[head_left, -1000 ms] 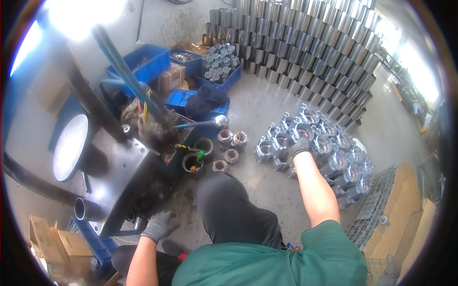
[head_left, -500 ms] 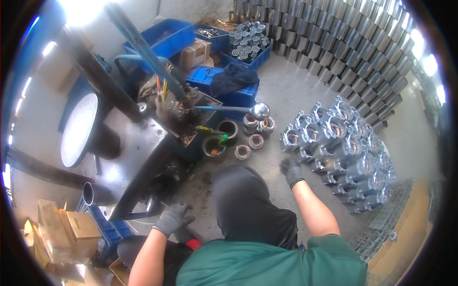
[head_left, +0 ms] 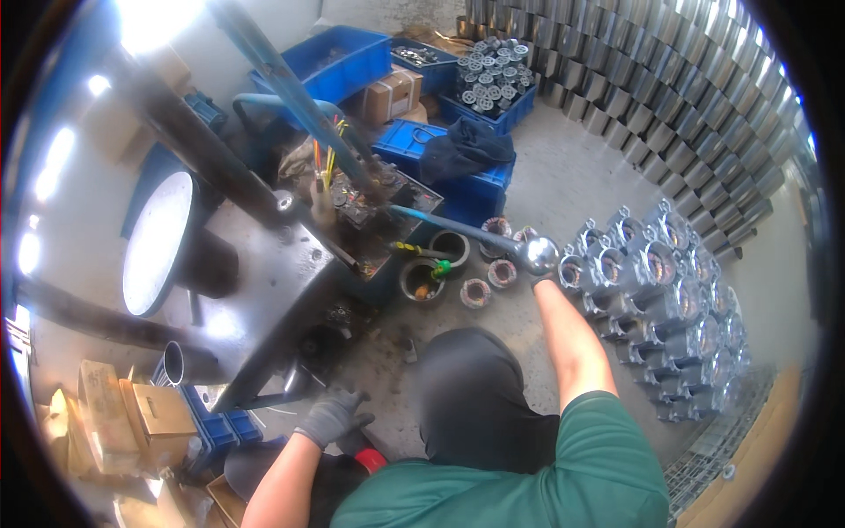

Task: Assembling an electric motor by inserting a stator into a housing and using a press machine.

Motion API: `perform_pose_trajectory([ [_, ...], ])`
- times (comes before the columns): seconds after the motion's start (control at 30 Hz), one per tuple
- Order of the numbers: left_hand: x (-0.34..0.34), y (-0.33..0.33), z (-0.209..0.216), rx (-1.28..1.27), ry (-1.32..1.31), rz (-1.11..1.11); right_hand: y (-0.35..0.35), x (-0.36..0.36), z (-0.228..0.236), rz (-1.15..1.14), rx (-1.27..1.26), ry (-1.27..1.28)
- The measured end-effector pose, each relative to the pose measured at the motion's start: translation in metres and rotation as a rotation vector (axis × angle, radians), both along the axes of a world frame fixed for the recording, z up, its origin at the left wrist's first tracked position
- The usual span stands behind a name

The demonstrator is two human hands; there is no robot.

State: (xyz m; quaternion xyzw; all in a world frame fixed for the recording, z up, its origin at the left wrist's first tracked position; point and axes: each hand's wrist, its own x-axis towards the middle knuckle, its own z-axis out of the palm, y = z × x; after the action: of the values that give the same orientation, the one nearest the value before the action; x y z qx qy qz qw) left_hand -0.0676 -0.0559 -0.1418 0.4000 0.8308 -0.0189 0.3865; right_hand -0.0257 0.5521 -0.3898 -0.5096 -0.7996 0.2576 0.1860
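My left hand (head_left: 334,416), in a grey glove, hovers beside the press bench with fingers apart and nothing in it. My right forearm (head_left: 570,339) stretches forward to the shiny metal ball (head_left: 538,256) on the end of a blue lever (head_left: 458,226). The ball covers my right hand, so its fingers and anything in them are hidden. Close by on the floor are copper-wound stator rings, including one ring (head_left: 502,274) and another (head_left: 475,293). Silvery motor housings (head_left: 656,264) are stacked to the right of that arm.
A steel press bench (head_left: 264,290) with a round plate (head_left: 160,245) stands at left. Two grey cylinders, one holding a green-handled tool (head_left: 441,269), sit beside it. Behind are blue crates (head_left: 334,66), a dark cloth (head_left: 466,150) and stacked metal tubes (head_left: 651,97). Cardboard boxes (head_left: 110,414) lie lower left.
My right hand has moved forward from beside the housings to behind the lever's ball. My left hand has shifted slightly; the whole view has swung a little to the left.
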Motion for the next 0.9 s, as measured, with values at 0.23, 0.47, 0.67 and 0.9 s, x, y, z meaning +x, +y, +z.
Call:
perform_pose_trajectory([
  [0.23, -0.006, -0.021, 0.012, -0.040, 0.024, 0.055, -0.069, -0.068, 0.107, 0.445, 0.095, -0.465],
  [0.47, -0.005, -0.019, -0.002, 0.002, 0.010, 0.047, -0.069, -0.064, 0.086, 0.487, 0.173, -0.514],
  [0.67, -0.005, 0.004, 0.015, 0.097, 0.091, 0.052, -0.098, -0.019, 0.105, 0.645, 0.181, -0.329],
  [0.9, -0.013, 0.024, 0.049, 0.628, 0.125, 0.413, -0.191, -0.051, 0.239, 1.194, 0.037, -0.313],
])
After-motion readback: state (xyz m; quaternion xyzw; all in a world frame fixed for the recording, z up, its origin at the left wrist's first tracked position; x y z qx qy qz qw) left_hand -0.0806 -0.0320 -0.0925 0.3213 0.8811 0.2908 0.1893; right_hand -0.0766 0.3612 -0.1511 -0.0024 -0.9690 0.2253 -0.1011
